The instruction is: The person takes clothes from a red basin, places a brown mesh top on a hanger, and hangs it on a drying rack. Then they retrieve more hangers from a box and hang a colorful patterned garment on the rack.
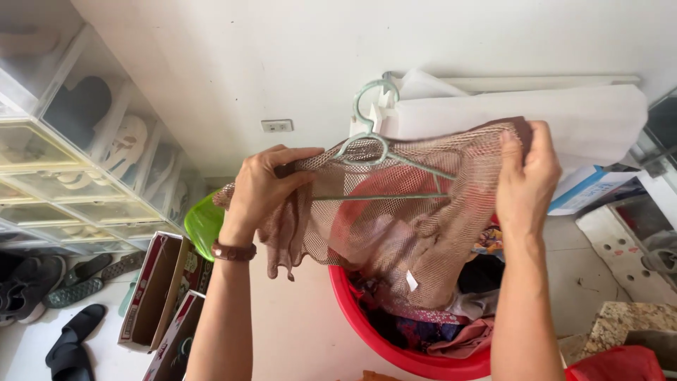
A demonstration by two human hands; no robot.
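Two hands hold one mesh top (416,204) on one hanger (384,152) above one red tub (352,310). Left hand (264,187) and right hand (525,180) each keep a closed grip on a shoulder. The tub's lower rim is cut off; its clothes are half hidden. Bare floor (296,331) lies left.

You hold a brownish-pink mesh garment (409,204), its open net pattern showing red beneath. Inside it sits a pale mint-green hanger (374,141). Your left wrist wears a brown band (233,251). Below stands a bright red basin (395,346) of mixed dark, white and floral-patterned clothes. A lime-green lid (203,224) leans by clear, yellow-tinted shoe boxes (77,169); black sandals (70,346) lie on the white floor.
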